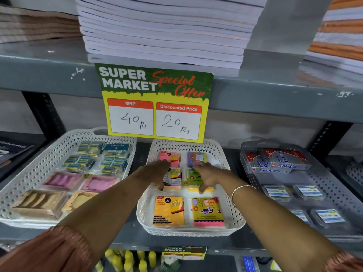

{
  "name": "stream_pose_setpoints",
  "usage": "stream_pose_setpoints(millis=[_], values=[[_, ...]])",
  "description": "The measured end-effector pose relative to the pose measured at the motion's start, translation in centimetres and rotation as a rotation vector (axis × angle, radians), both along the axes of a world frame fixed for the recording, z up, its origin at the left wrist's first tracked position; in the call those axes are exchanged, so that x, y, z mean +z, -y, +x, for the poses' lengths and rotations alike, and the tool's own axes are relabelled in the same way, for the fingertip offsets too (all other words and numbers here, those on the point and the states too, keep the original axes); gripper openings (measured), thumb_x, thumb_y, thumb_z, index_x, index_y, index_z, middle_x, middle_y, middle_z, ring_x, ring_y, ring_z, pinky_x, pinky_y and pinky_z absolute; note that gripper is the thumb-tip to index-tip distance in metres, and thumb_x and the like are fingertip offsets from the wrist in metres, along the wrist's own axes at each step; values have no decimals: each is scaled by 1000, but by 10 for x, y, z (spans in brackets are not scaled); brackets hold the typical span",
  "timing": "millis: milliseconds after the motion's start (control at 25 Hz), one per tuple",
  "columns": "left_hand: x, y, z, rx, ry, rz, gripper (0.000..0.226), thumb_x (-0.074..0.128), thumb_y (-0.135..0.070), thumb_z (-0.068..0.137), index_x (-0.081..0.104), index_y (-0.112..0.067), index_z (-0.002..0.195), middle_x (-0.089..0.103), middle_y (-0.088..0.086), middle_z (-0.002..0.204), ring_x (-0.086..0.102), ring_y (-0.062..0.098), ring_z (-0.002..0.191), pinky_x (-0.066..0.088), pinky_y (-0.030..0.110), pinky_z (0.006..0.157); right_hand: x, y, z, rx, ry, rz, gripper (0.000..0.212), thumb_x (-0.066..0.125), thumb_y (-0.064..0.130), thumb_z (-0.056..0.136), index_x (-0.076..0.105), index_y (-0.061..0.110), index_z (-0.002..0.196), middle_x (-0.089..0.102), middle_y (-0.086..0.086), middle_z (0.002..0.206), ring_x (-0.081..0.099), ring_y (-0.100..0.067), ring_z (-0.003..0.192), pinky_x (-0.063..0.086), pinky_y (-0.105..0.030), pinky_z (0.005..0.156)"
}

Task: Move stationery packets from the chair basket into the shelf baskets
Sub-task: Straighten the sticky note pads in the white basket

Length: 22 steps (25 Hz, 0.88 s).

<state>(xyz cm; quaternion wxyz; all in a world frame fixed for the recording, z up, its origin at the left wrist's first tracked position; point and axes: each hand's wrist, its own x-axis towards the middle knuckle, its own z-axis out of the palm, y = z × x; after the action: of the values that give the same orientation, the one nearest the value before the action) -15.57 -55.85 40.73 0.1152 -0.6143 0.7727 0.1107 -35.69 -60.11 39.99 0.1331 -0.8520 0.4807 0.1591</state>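
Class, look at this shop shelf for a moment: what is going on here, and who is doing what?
A person is arranging sticky-note packets in the white lattice plastic basket in the middle of the grey metal shelf. The left hand rests on the pink-and-white sticky-note packet in the middle row, and the right hand rests on the green-and-yellow sticky-note packet beside it. Both hands are spread flat over the packets, fingers extended, neither lifting anything. Six packets lie in two columns.

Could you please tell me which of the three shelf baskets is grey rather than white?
The right-hand basket, holding red boxes; the other two are white.
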Motion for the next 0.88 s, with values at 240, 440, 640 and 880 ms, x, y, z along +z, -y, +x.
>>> stream_pose_setpoints(millis=[240, 440, 640, 880], values=[[18, -22, 4, -19, -75, -164, 104, 79, -30, 72, 11, -9, 148, 21, 15, 151, 21, 31, 138, 26, 47, 109, 20, -9, 10, -11, 66, 15, 109, 77, 43, 69, 9, 12, 147, 14, -14, 157, 18, -30, 143, 25, -36, 115], [62, -70, 64, 109, -320, -519, 64, 65, -21, 86, 35, -7, 141, 37, 14, 145, 34, 28, 132, 27, 31, 105, 74, -37, 71, 95, 417, -201, 52, 63, 29, 85, 44, 15, 132, 50, -9, 135, 52, -25, 120, 43, -34, 95], [59, -135, 206, 308, -145, -87, 64, 75, -32, 78, 49, -8, 131, 51, 12, 132, 49, 26, 118, 33, 20, 91, 76, -100, 175, 307, 544, -196, 42, 69, 28, 79, 59, 8, 114, 62, -14, 112, 59, -29, 105, 48, -37, 88], [37, -166, 267, 285, -112, 47, 58, 80, -25, 72, 55, -6, 121, 59, 11, 117, 52, 21, 103, 31, 7, 65, 33, -150, 252, 430, 236, -105, 34, 65, 32, 80, 51, 11, 103, 53, -13, 120, 52, -30, 112, 46, -37, 88]])
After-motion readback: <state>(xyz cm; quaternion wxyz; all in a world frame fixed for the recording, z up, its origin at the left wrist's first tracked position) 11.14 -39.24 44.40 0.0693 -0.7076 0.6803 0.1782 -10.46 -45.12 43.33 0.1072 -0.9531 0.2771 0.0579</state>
